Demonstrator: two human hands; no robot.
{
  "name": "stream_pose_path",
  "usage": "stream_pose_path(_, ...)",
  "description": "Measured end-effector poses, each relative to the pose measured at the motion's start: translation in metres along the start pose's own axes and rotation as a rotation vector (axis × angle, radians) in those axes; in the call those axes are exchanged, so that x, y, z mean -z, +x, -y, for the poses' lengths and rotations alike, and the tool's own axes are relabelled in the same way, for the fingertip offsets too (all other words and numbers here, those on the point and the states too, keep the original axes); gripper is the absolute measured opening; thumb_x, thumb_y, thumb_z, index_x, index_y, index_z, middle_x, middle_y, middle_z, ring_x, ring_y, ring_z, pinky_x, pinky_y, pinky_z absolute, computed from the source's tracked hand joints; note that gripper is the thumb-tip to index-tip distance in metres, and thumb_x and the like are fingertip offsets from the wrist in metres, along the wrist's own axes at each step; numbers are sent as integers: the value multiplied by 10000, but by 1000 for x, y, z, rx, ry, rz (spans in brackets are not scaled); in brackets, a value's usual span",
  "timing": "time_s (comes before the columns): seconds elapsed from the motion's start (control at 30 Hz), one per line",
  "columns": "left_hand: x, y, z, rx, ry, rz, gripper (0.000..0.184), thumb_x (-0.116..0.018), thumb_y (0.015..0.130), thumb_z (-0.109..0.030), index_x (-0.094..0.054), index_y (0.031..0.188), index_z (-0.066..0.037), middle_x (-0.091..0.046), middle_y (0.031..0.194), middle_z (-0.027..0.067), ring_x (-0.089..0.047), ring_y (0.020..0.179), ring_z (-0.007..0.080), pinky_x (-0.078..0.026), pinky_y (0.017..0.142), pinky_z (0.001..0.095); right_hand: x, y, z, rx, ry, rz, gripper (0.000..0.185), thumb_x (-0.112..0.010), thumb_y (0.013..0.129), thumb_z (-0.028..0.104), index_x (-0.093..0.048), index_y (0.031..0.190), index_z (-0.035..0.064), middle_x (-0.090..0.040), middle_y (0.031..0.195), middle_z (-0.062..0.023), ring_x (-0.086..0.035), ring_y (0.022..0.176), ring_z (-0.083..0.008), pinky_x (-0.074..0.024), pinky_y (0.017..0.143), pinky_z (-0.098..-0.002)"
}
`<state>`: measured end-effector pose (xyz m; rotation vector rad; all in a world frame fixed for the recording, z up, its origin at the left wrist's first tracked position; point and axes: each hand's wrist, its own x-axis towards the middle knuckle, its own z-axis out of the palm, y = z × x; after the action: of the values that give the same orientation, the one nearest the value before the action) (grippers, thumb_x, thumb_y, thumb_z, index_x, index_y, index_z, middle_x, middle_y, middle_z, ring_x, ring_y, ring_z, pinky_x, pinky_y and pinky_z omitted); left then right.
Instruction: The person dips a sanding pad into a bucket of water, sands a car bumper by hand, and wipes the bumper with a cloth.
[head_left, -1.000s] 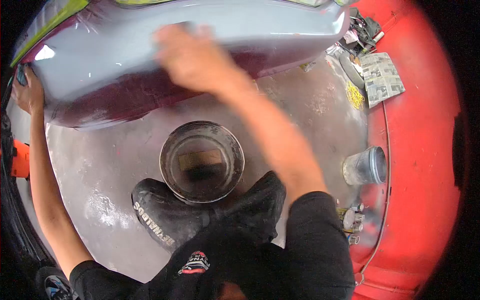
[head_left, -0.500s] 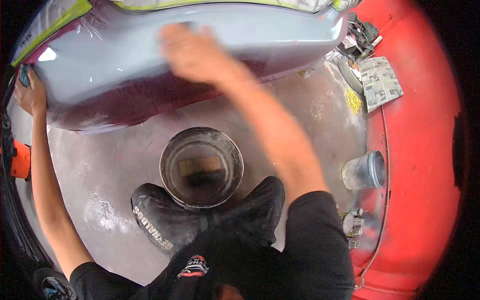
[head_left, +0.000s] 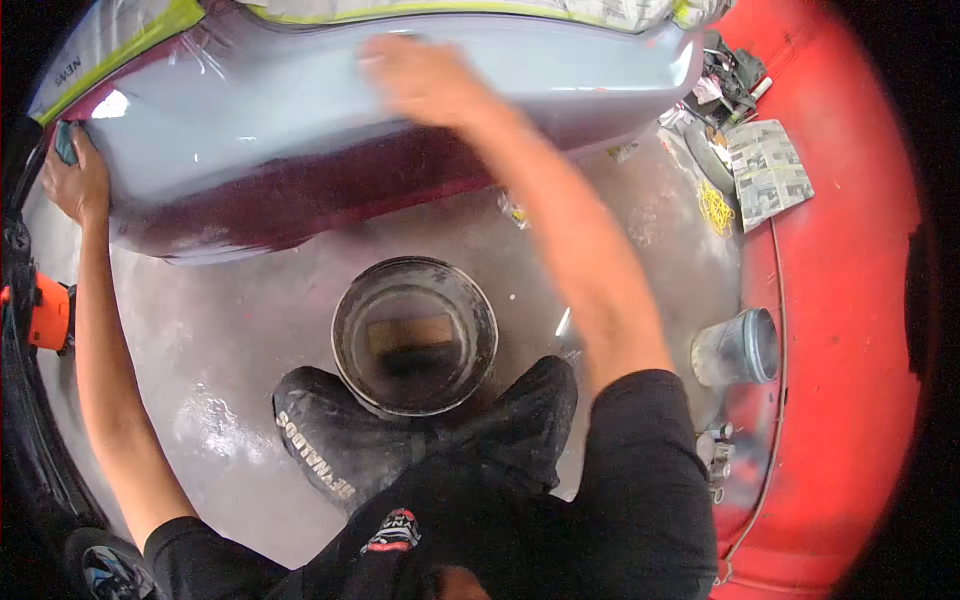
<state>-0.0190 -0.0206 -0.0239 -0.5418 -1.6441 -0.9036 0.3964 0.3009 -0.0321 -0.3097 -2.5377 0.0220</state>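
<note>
A curved car bumper (head_left: 280,90), pale grey above and dark red below, spans the upper view. My right hand (head_left: 425,85), smeared by motion, is against its grey upper face, fingers bent over a thin dark edge too blurred to name. At the bumper's left end, my left hand (head_left: 78,185) is closed on a teal sponge-like piece (head_left: 66,143). Between my knees stands a round bucket (head_left: 345,345) of water, with a tan and dark block (head_left: 410,333) in it.
Yellow tape (head_left: 130,65) and masking paper (head_left: 75,70) border the bumper. To the right are a grey bucket (head_left: 735,348), a newspaper sheet (head_left: 768,170), yellow string (head_left: 715,207), a hose (head_left: 782,330) and a red panel (head_left: 850,300). An orange container (head_left: 50,312) stands left.
My right hand has moved a little to the right and up along the grey face. My left hand stays at the bumper's left end with the teal piece. The whole view has shifted slightly.
</note>
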Motion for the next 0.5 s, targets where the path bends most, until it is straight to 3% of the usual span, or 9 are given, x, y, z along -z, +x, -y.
stream_pose_path(0.03,-5,-3,-2,8,3,-9,577,-626,902,-548,-686,1238,-83,-651,1238,242,-582,1190,422,-438,1043,488,18,-14,-47,-140,-29,69,498,-382,1055,450,-596,1354,115,-569,1442,-122,-573,1267,-362,-455,1085,-456)
stream_pose_path(0.1,-19,-7,-8,33,3,-7,584,-631,898,-553,-683,1242,-84,-655,1228,243,-583,1182,426,-440,1038,492,50,-48,-146,-288,-172,56,532,-365,1057,452,-548,1416,103,-575,1439,-133,-585,1268,-353,-457,1087,-439)
stream_pose_path(0.2,-25,-15,-10,76,45,25,582,-634,899,-548,-676,1252,-87,-665,1202,241,-586,1173,429,-443,1031,496,50,-28,-118,-454,-376,180,530,-391,1046,465,-587,1330,62,-610,1370,-173,-611,1214,-378,-476,1048,-467)
stream_pose_path(0.27,-27,-12,-11,83,104,32,573,-629,905,-537,-669,1263,-92,-672,1185,236,-587,1168,429,-444,1025,498,17,-5,-39,-375,-39,78,450,-489,1010,431,-603,1105,7,-604,1275,-254,-570,1220,-418,-437,1026,-547)
stream_pose_path(0.3,-26,-10,-13,62,56,31,569,-626,908,-534,-665,1269,-95,-673,1182,234,-590,1166,425,-446,1021,498,-2,2,9,-215,2,71,458,-509,1002,414,-593,1172,-3,-576,1322,-268,-526,1290,-399,-393,1073,-571)
stream_pose_path(0.37,-14,-6,-2,22,4,34,562,-620,915,-526,-659,1281,-101,-674,1175,231,-594,1160,419,-450,1013,500,-50,8,99,133,74,-301,463,-576,942,389,-612,1258,53,-558,1385,-222,-520,1324,-368,-333,1094,-635)
stream_pose_path(0.43,-2,-1,-10,0,28,-28,494,-645,925,-484,-682,1285,-148,-703,1190,179,-634,1117,373,-461,999,466,-34,-4,95,189,56,-229,514,-600,926,369,-559,1345,74,-550,1411,-194,-530,1313,-364,-328,1103,-637)
stream_pose_path(0.47,0,-3,-18,63,45,-33,509,-642,923,-496,-682,1280,-135,-707,1173,176,-628,1121,375,-455,1006,467,-2,-16,78,163,22,-20,568,-616,918,376,-516,1388,74,-529,1459,-165,-516,1338,-355,-302,1133,-636)
stream_pose_path(0.5,0,-3,-24,71,24,-22,535,-633,921,-517,-677,1273,-117,-702,1166,188,-617,1131,389,-449,1012,474,22,-33,56,-4,-10,73,602,-610,936,411,-486,1430,90,-484,1519,-137,-496,1367,-344,-282,1149,-637)
